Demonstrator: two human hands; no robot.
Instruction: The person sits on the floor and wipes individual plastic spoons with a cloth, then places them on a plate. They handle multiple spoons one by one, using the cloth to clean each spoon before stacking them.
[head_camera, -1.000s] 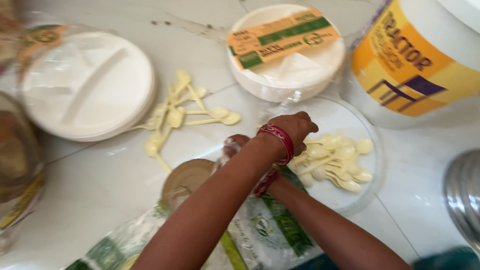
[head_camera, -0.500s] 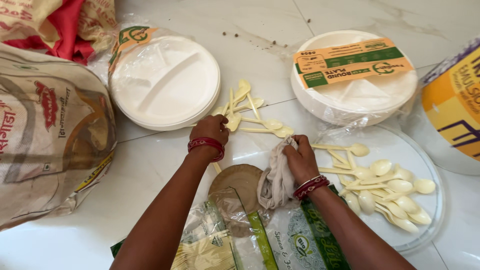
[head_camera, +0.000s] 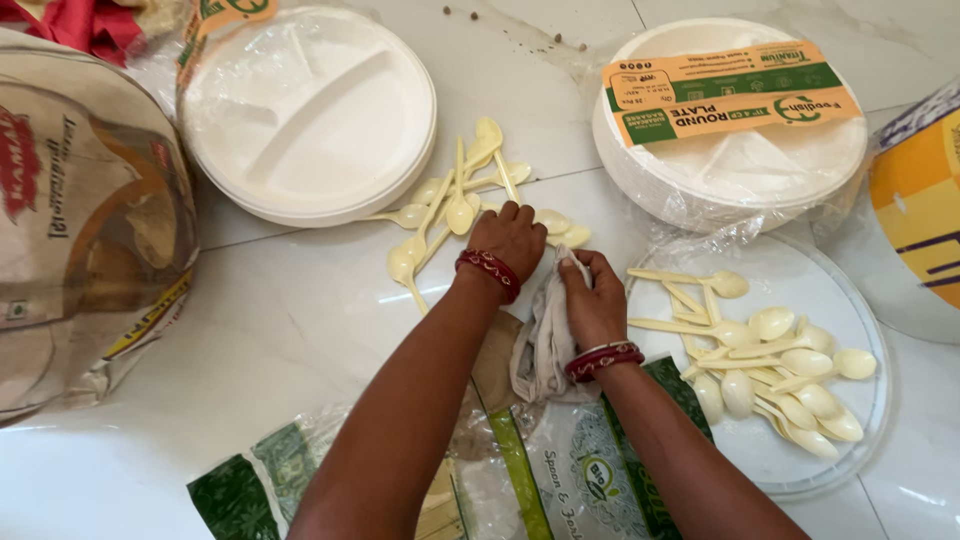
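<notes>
while your left hand rests with fingers curled on the loose cream spoons, your right hand grips a pale cloth. its fingers clamp the cloth's top.

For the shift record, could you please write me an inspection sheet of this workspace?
Surface: white tiled floor, a few dark crumbs at the top.
Job's things: loose cream spoons on the floor; more spoons on a clear round lid; pale cloth.
Clutter: two stacks of wrapped white plates, printed sack, green packets, yellow tub.
Grips: left hand on the loose spoons; right hand holds the cloth.
Cables: nothing seen.
Surroundings: red fabric at top left.
</notes>
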